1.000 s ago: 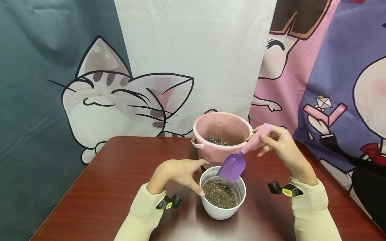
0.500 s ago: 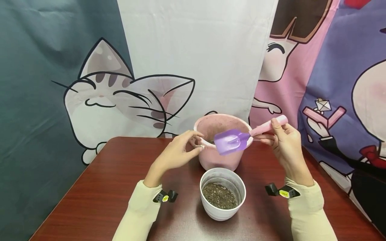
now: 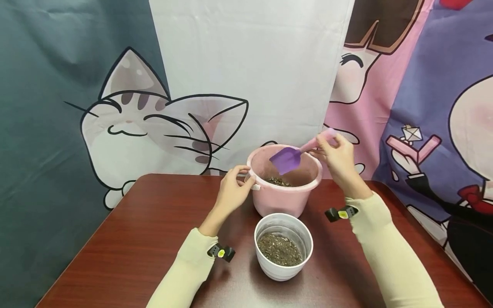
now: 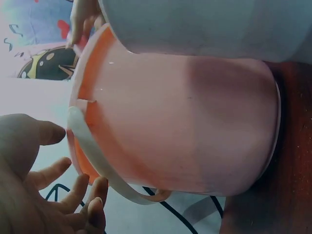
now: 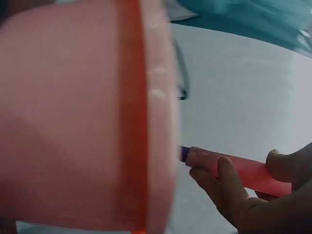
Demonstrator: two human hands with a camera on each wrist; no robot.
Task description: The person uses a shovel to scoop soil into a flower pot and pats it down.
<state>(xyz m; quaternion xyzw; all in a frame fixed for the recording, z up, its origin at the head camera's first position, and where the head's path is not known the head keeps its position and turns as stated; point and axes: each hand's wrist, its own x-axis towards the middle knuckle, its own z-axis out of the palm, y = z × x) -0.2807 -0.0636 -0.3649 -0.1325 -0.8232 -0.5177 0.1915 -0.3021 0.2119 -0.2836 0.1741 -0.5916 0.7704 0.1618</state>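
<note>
Our right hand (image 3: pixel 339 156) curls its fingers round the pink handle (image 3: pixel 313 143) of a purple plastic shovel (image 3: pixel 286 160), at a round pink plastic bucket's mouth (image 3: pixel 283 201). Our left hand's (image 3: pixel 232 191) fingers spread loosely by the rim.

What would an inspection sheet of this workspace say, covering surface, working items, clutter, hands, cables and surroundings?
Surface: reddish-brown table with a light reflection near the front.
White pot: upright, soil inside.
Pink bucket: upright behind the pot, with soil low inside.
Trowel: purple blade tilted down over the bucket's opening, above the soil.
Clutter: nothing seen.
Left hand: at the bucket's rim near its white handle; firmness of any grip cannot be told.
Right hand: holds the trowel by its pink handle.
Cables: nothing seen.
Surroundings: cartoon-printed cloth behind the table; a small black device on each wrist.
</note>
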